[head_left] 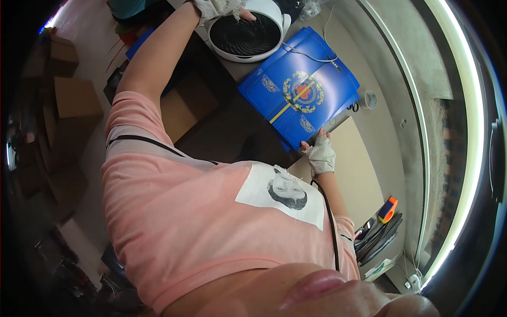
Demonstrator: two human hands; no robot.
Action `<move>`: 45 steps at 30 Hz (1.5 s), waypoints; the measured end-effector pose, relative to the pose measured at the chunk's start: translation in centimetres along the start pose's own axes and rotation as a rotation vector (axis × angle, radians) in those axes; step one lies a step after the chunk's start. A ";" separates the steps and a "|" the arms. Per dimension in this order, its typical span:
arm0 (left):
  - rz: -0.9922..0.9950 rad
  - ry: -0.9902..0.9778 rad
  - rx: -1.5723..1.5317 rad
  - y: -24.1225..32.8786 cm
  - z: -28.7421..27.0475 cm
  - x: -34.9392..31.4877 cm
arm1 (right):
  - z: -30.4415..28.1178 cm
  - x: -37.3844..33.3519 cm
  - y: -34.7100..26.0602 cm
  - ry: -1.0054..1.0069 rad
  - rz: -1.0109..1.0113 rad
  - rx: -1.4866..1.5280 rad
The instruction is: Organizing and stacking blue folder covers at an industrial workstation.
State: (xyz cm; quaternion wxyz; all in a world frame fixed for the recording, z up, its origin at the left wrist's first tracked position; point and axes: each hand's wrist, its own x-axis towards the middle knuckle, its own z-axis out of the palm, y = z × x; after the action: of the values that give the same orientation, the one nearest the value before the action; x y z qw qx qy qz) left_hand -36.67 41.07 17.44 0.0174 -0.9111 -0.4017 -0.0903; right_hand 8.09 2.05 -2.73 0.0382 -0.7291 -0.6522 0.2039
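Observation:
My left hand [222, 8], in an off-white glove with bare fingertips, is closed over the upper rim of a round white fan [244, 36] with a black grille. One finger lies across the front of the fan; the top picture edge cuts off part of the hand. A glossy blue printed stack of flat pieces [322, 63] lies to the right of the fan, with a gold-and-red emblem and a yellow stripe. My right hand [321, 154], gloved the same way, rests at the near corner of this stack. Its thumb and fingers are apart, the fingertips touching the blue edge.
A dark table [227, 116] and an open cardboard box [187, 108] lie between my arms. A white cable [311, 55] crosses the blue stack. Scissors [354, 106] and a small round white clock [368, 100] sit beside it. An orange tape dispenser [388, 209] stands at right; cartons [78, 98] stand at left.

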 end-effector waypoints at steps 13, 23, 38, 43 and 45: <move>-0.173 -0.095 -0.438 3.9 -2.3 -1.2 | -1.3 -6.8 4.5 0.076 0.198 0.051; -0.054 0.598 0.333 15.3 0.2 -3.6 | 1.6 -30.7 22.0 0.302 1.052 -0.137; -0.296 -0.305 -0.309 55.5 21.7 -15.2 | -2.2 -30.0 21.9 0.146 0.318 -0.168; -0.424 -0.413 -0.327 55.6 19.3 -13.9 | -1.9 -26.3 21.0 0.073 0.095 -0.181; -0.395 -0.344 -0.332 55.3 18.2 -14.0 | -1.6 -26.5 20.6 0.067 0.137 -0.181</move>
State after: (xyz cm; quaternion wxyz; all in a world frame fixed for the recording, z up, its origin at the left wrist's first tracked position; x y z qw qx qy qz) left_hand -2.51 -4.69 -0.70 -0.2179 -0.8077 -0.5478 -0.0009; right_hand 26.17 -26.26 -1.35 -0.0202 -0.7787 -0.6151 0.1217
